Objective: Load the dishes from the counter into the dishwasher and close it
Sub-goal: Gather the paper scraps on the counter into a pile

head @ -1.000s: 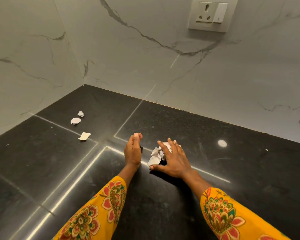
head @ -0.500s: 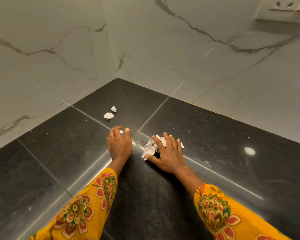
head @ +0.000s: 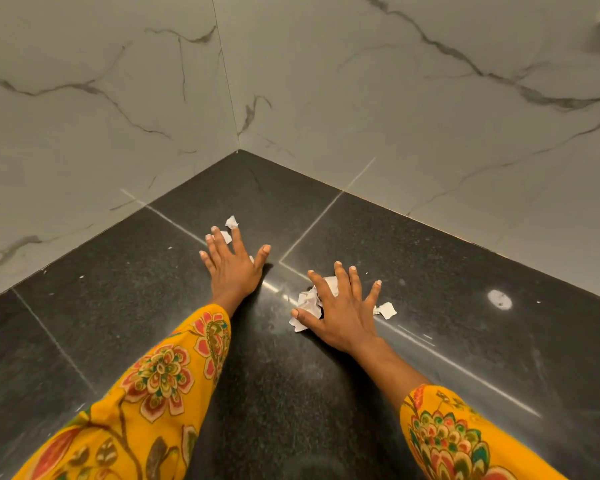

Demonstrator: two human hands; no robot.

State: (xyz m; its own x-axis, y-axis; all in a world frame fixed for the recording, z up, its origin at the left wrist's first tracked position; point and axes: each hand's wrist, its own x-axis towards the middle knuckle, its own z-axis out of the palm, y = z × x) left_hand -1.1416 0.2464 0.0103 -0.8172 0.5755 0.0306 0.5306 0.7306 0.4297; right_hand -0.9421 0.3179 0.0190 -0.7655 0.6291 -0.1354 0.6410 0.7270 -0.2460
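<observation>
L hand reached fwd onto scraps; no writing.

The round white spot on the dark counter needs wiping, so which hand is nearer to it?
Right. The right hand lies flat on paper scraps just left of the white spot; the left hand is farther left, near the corner.

Left hand flat on paper scraps; right hand spread over crumpled paper, black counter.
</observation>
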